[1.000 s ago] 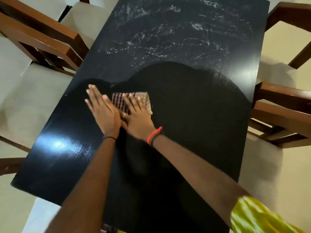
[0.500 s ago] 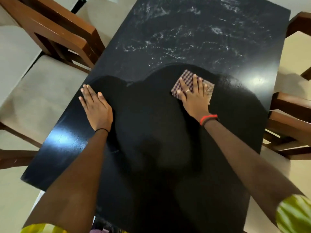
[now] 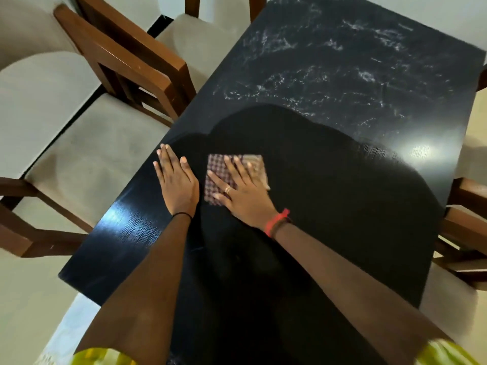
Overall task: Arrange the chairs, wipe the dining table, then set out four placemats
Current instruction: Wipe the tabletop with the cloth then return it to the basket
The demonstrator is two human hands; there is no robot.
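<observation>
A black dining table [image 3: 342, 206] fills the middle of the head view, with whitish smears over its far half and a dark, clean-looking near half. A folded checked cloth [image 3: 216, 167] lies on it left of centre. My right hand [image 3: 243, 192] presses flat on the cloth with straight, spread fingers. Just to its left, my left hand [image 3: 176, 180] rests flat on the bare tabletop near the left edge, fingers straight. Wooden chairs with beige seats [image 3: 87, 143] stand along the left side.
A second wooden chair [image 3: 210, 30] stands further back on the left. Brown chair frames [image 3: 463, 233] show along the table's right edge. The floor [image 3: 21, 299] is pale. A bright light glare [image 3: 419, 151] sits on the tabletop at the right.
My right hand slid the cloth from the table's right side back to the left, next to my left hand. The left hand stayed flat in place.
</observation>
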